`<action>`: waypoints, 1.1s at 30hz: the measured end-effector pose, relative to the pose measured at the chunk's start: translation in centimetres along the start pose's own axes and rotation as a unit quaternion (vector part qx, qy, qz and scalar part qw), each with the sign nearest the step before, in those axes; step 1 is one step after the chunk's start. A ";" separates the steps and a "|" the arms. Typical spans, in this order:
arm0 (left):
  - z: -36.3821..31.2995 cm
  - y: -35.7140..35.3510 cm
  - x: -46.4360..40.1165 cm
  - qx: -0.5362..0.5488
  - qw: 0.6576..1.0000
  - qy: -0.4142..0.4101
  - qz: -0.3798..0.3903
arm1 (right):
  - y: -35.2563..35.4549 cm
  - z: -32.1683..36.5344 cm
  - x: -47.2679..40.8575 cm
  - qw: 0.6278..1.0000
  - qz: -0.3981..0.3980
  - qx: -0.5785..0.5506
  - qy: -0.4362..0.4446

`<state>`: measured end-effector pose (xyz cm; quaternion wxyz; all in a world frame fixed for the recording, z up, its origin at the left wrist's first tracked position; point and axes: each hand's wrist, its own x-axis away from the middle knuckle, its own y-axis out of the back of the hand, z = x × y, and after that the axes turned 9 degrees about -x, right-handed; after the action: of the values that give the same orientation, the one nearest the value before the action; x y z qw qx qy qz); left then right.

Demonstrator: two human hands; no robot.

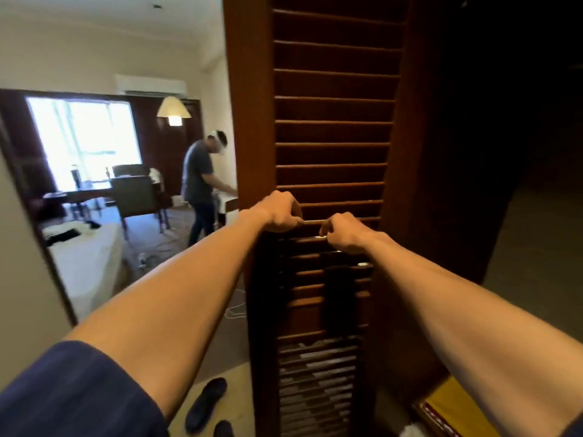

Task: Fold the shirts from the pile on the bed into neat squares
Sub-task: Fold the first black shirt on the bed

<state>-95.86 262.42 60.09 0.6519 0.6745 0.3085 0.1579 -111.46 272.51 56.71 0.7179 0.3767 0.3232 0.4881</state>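
Both my arms reach out to a brown louvred wooden door point(331, 130). My left hand point(281, 212) is curled on a thin pale bar point(312, 221) at one of the slats. My right hand point(344, 233) pinches the same bar from the right, fingers curled. A dark shape point(337, 294) shows behind the lower slats; I cannot tell what it is. Far off at the left stands the bed point(91, 269) with white sheets, and dark clothes point(64, 232) lie on it.
Another person point(202, 184) stands bent over in the room beyond the doorway, near a table and chairs point(135, 193). Dark slippers point(206, 402) lie on the floor by my feet. A yellow object point(448, 408) sits low right. Right of the door is dark.
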 end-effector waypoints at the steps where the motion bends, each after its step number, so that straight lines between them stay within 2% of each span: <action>1: 2.0 0.5 1.3 -0.013 1.000 0.021 -0.005 | -1.2 2.0 -0.4 0.999 0.016 -0.007 0.028; 4: 7.5 1.8 5.4 -0.047 0.996 0.075 -0.010 | -4.5 8.3 -1.7 0.991 0.072 -0.023 0.111; 8: 14.8 2.9 10.5 -0.068 0.985 0.159 -0.010 | -8.2 15.9 -3.7 0.976 0.135 -0.045 0.167; 16: 28.4 5.5 16.7 -0.076 0.953 0.292 0.008 | -15.5 25.8 -10.9 0.956 0.169 -0.052 0.233; 22: 35.6 6.4 14.9 -0.085 0.948 0.305 0.007 | -18.7 29.2 -18.2 0.959 0.151 -0.048 0.237; 33: 50.3 2.4 6.7 -0.078 0.951 0.298 0.007 | -26.6 33.7 -33.9 0.960 0.134 -0.037 0.244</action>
<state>-59.27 227.35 56.17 0.5797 0.5455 0.4711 0.3801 -81.92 226.47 54.28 0.5586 0.2596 0.4164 0.6687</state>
